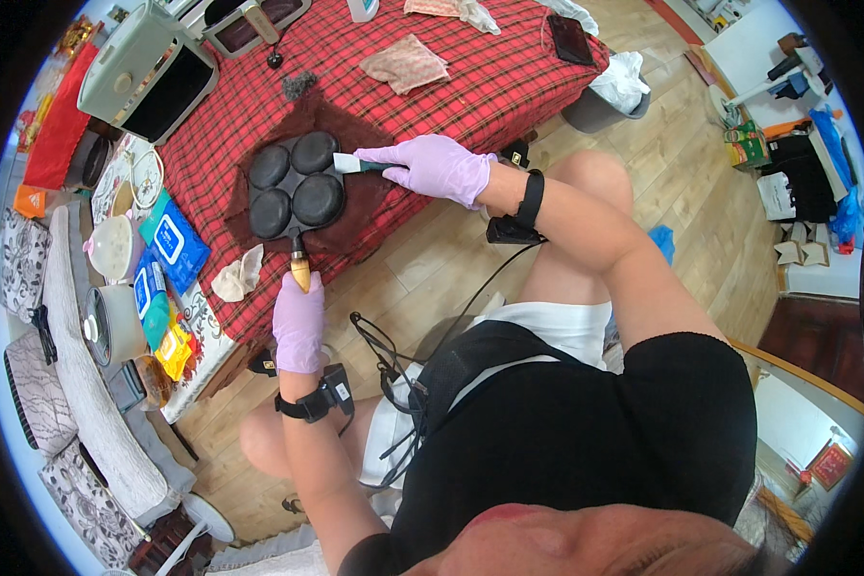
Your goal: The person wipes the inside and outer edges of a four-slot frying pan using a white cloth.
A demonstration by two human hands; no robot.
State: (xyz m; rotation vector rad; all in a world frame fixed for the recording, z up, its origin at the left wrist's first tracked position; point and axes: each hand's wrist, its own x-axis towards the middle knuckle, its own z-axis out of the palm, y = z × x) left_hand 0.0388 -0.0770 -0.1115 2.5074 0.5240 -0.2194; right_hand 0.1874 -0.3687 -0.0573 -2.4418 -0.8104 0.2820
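A black pan with several round wells [317,198] rests on a dark brown cloth [374,137] on the table. Its wood-tipped handle [300,273] points towards me, and my left hand [299,324], in a lilac glove, is closed around it. My right hand [432,167], gloved alike, grips a scraper [371,165] with a dark handle and a pale flat head. That head lies at the right edge of the pan, by the two right wells; whether it touches the pan I cannot tell.
On the red plaid tablecloth [475,93] lie a grey scouring pad [299,86], a folded patterned cloth [405,63], a crumpled white wipe [237,275] and a phone [569,39]. A toaster oven [151,72] stands at the back left. Wipe packs [178,241] lie left; a lined bin [608,108] stands right.
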